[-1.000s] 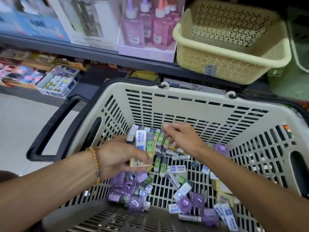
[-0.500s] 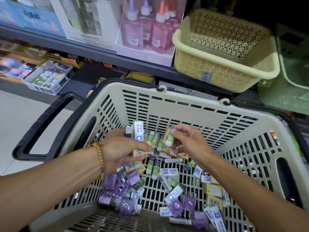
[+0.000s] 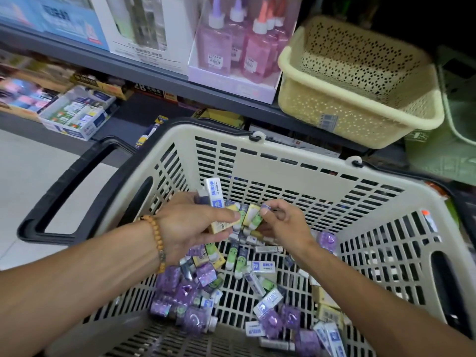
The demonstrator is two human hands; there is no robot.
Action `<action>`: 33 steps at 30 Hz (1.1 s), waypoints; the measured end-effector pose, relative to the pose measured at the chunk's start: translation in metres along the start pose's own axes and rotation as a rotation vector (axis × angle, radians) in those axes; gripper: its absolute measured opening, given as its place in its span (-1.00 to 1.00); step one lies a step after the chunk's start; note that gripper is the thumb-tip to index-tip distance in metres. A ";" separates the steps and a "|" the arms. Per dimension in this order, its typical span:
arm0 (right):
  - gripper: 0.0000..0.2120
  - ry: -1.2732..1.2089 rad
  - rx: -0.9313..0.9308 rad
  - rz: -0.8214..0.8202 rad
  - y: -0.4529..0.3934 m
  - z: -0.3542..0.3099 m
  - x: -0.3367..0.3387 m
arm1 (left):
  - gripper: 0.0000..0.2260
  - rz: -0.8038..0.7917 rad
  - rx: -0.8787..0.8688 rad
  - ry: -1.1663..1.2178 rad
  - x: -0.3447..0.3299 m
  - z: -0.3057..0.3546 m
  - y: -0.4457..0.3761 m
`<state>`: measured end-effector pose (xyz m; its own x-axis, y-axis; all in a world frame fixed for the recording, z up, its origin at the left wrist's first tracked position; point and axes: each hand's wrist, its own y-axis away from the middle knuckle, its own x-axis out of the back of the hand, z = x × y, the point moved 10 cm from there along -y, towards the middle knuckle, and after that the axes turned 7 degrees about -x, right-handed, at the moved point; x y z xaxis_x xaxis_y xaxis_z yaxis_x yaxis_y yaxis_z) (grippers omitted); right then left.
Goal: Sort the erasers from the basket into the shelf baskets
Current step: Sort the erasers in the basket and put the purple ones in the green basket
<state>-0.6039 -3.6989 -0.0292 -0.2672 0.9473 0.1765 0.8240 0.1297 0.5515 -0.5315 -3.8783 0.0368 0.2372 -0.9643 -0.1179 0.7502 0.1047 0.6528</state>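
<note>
**Two hands gather erasers over a shopping basket**

Small wrapped erasers (image 3: 260, 269) lie loose on the slotted floor of a beige shopping basket (image 3: 288, 168) with a black handle (image 3: 67, 191). They come in several kinds: shiny purple packets, white bars with blue sleeves, green ones with cartoon faces, and pale yellow blocks. They number in the dozens, too many and too overlapped to count exactly.

The left hand (image 3: 193, 228), with a wooden bead bracelet (image 3: 154, 240) on its wrist, reaches in from the lower left and grips a bundle of erasers. A tall white-and-blue eraser (image 3: 214, 193) stands upright above the fingers, and a yellow one is pressed under the thumb. The right hand (image 3: 286, 228) comes in from the lower right, fingers curled, pinching a yellow-and-green eraser (image 3: 253, 216) just beside the left hand's bundle.

On the shelf behind sits one cream perforated basket (image 3: 360, 109), with a green basket (image 3: 458, 99) partly visible to its right. Left of these stand pink glue bottles (image 3: 231, 45), at least four, in a display box.
</note>
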 end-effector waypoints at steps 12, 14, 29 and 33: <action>-0.86 0.206 -0.040 0.169 -0.008 0.014 0.020 | -0.64 -0.125 0.059 0.010 -0.011 -0.008 -0.001; -0.92 0.256 0.006 0.197 0.000 0.004 0.027 | -0.65 -0.131 0.060 0.010 -0.012 -0.009 -0.002; -0.86 0.067 -0.063 -0.391 0.052 -0.037 -0.015 | -0.80 -0.142 -0.028 -0.098 -0.022 -0.001 -0.004; -0.81 0.240 -0.141 -0.119 0.025 -0.013 0.043 | -0.74 -0.101 -0.063 -0.248 -0.018 0.000 -0.005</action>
<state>-0.6015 -3.6589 0.0029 -0.4822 0.8295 0.2819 0.7066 0.1781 0.6849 -0.5393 -3.8615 0.0357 0.0065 -0.9999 0.0117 0.8013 0.0122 0.5982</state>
